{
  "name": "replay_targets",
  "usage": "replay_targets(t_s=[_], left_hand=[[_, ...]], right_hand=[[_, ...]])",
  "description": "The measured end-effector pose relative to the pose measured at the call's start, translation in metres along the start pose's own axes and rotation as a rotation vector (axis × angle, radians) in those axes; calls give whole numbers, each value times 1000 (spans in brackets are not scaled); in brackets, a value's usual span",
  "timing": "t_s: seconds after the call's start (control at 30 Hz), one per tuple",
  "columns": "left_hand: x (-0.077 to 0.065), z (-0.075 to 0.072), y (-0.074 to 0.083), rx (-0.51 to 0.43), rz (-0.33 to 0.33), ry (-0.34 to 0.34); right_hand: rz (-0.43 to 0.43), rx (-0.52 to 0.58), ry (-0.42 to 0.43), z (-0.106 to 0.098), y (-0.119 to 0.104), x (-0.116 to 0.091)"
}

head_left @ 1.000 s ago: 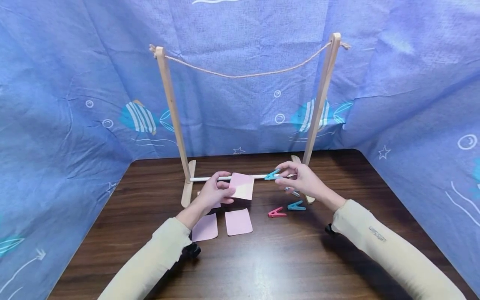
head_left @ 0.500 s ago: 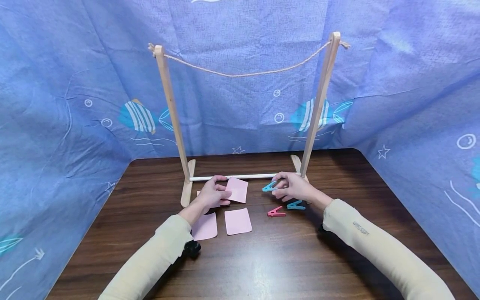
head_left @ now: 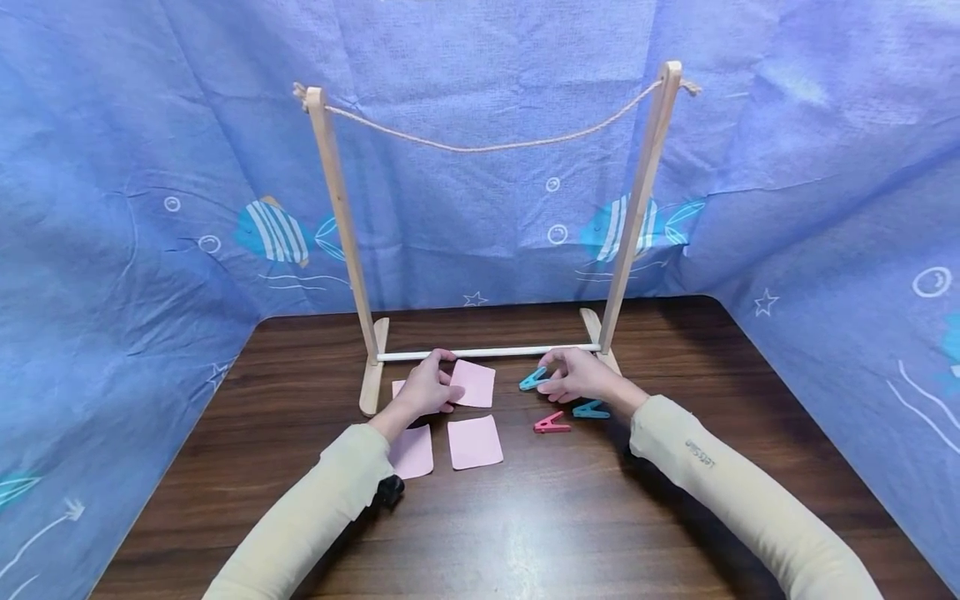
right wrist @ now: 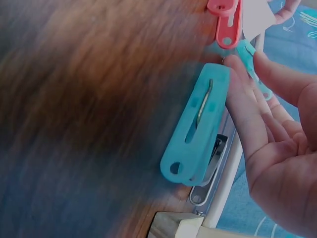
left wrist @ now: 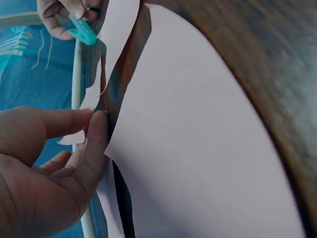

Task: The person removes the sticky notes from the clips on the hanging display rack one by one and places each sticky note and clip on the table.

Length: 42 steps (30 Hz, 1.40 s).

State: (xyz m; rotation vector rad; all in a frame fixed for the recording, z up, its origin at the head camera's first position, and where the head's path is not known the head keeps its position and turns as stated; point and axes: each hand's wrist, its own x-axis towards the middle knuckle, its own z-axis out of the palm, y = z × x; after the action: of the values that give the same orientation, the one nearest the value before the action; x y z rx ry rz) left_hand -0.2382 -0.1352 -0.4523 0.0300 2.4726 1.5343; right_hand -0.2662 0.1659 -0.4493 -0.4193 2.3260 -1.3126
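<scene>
My left hand (head_left: 426, 387) pinches the edge of a thin pink square sheet (head_left: 476, 385) between thumb and fingers, low over the table. To its right, my right hand (head_left: 582, 375) holds a light-blue clothespin (head_left: 532, 380) by fingers and thumb; it also shows in the left wrist view as a teal clothespin (left wrist: 83, 32). Two more pink sheets lie nearer me, one whole (head_left: 476, 442) and one partly behind the left wrist (head_left: 412, 452). Another pink sheet (head_left: 397, 387) is mostly hidden by the left hand. A red clothespin (head_left: 551, 423) and another blue clothespin (head_left: 591, 410) lie near the right hand.
Behind the hands stands a wooden frame with a left post (head_left: 341, 208), a right post (head_left: 641, 200), a white crossbar (head_left: 487, 352) and a sagging rope (head_left: 480, 150). In the right wrist view, a whitish clothespin (right wrist: 210, 173) lies beyond the blue one. Blue curtain (head_left: 480, 242) surrounds the table.
Both hands have come down toward the table, the left with the pink sheet, the right with the blue clothespin, which has also shifted slightly left. Both grips are kept.
</scene>
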Motion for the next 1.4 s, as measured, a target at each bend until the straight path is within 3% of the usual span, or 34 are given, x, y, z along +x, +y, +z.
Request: replay_targets(t_s=[0.2, 0.37, 0.53, 0.87, 1.4], left_hand=[[1, 1, 2, 63, -53, 5], [-1, 6, 4, 192, -27, 8], [-1, 10, 5, 254, -7, 10], [-1, 8, 5, 189, -36, -34], [-1, 8, 9, 192, -44, -67]], right_hand=[[85, -59, 9, 7, 1, 0], [129, -111, 37, 11, 1, -1], [141, -135, 68, 11, -3, -1], [166, -129, 63, 15, -6, 1], [210, -146, 52, 14, -8, 5]])
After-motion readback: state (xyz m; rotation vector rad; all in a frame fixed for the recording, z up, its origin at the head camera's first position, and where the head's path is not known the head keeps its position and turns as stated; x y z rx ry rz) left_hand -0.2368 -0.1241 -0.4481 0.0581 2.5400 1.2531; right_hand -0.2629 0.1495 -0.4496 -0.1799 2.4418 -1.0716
